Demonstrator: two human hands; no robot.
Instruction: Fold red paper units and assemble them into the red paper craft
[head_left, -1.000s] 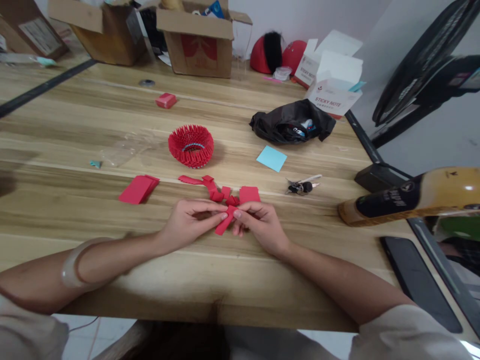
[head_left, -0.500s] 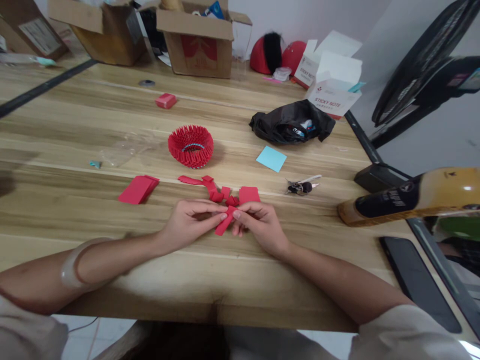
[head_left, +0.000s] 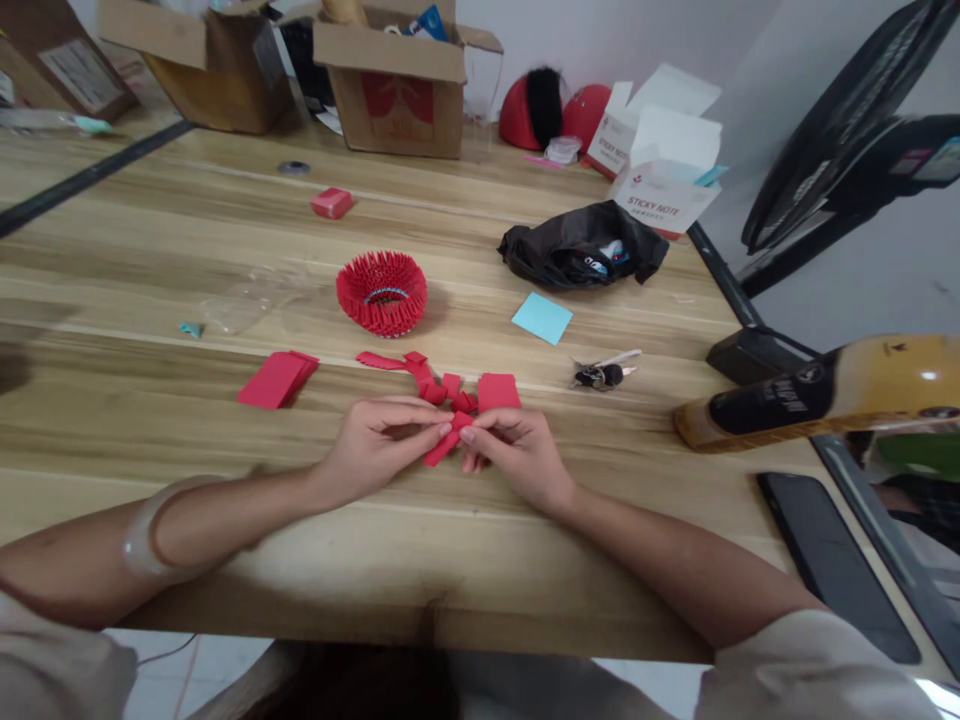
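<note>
Between my two hands is a small folded strip of red paper [head_left: 444,444], its lower end slanting down to the left. My left hand [head_left: 379,445] pinches it from the left with thumb and forefinger. My right hand [head_left: 521,450] pinches its right side the same way. Just beyond my fingertips lie several small folded red paper pieces [head_left: 433,390] and a red paper square [head_left: 499,391]. A stack of red paper [head_left: 277,380] rests to the left. Farther back stands a round bowl of folded red paper pieces [head_left: 382,293] with a blue ring inside.
A blue paper square [head_left: 542,318], a bunch of keys [head_left: 604,373] and a black bag [head_left: 585,245] lie to the right. A drink bottle [head_left: 817,395] and a phone [head_left: 836,565] are near the right edge. Cardboard boxes [head_left: 401,100] stand at the back.
The red paper strip has shifted and turned slightly in my fingers, its lower end now a little farther left. Both hands keep their pinch in nearly the same place.
</note>
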